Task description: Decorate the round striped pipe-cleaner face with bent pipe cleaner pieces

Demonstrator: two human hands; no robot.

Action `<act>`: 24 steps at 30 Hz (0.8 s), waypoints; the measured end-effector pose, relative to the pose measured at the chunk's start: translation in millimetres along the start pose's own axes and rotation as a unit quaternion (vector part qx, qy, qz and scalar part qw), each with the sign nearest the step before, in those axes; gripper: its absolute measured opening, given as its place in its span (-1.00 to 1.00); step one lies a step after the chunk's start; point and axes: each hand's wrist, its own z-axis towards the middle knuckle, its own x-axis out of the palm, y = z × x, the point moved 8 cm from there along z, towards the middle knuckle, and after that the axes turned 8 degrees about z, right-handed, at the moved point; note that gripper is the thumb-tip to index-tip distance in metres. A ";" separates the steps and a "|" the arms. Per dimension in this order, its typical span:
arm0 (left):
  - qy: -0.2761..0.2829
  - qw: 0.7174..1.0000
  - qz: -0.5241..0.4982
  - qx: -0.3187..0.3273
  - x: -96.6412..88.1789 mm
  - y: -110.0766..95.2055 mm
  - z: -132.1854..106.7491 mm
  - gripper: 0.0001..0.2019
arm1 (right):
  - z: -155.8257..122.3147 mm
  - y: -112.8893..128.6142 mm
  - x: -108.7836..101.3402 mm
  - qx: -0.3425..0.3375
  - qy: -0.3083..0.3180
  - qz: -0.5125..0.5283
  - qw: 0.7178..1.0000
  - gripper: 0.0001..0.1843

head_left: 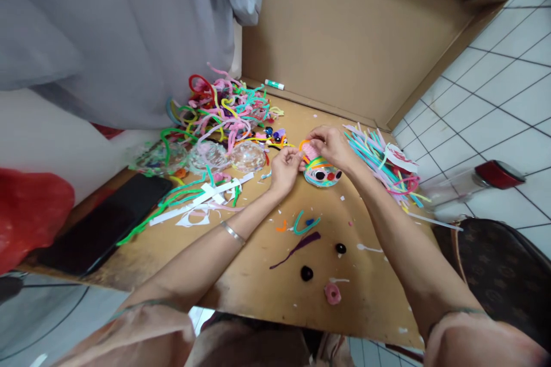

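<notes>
Pink coil (309, 152) atop googly-eyed craft (322, 175); pipe-cleaner pile (228, 109) behind, bundle (376, 157) on R.

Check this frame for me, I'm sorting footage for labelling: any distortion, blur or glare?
Head view: wide-angle bending curves the floor tiles and cardboard edges outward; light is soft, shadows faint; left hand, right hand and the pipe-cleaner figure between them are sharp; mild glare on the clear balls.

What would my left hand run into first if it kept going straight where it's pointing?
Your left hand points forward and rightward, fingertips at the pink fuzzy piece atop the colourful bundle. That comes first, with your right hand seemingly just behind it; depth is hard to judge.
</notes>
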 end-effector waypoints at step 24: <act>-0.038 0.999 0.007 -0.019 -3.4 10.6 0.9 -0.92 | 2.4 -3.3 11.2 0.006 -0.006 0.023 1.000 -0.71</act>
